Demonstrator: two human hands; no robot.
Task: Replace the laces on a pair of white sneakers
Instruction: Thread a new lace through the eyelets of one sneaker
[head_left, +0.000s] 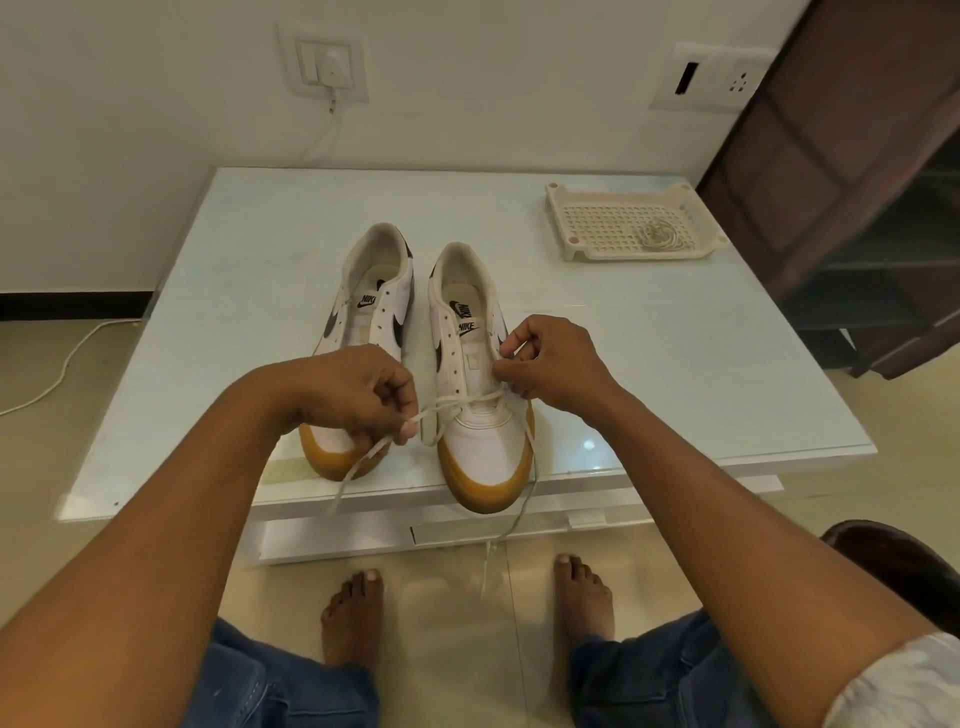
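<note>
Two white sneakers with tan soles stand side by side on the table, toes towards me: the left sneaker (370, 312) has bare eyelets, the right sneaker (480, 441) carries a white lace (457, 404) across its lowest eyelets. My left hand (358, 389) pinches one end of that lace, left of the shoe's toe. My right hand (545, 358) pinches at the eyelet row on the shoe's right side, where the lace passes. The other lace end hangs over the table's front edge towards the floor.
A cream perforated plastic tray (597, 218) at the table's back right holds a coiled lace (657, 234). The glass-topped white table (675, 364) has its front edge close to my knees. A brown cabinet stands to the right; a charger cable hangs from a wall socket.
</note>
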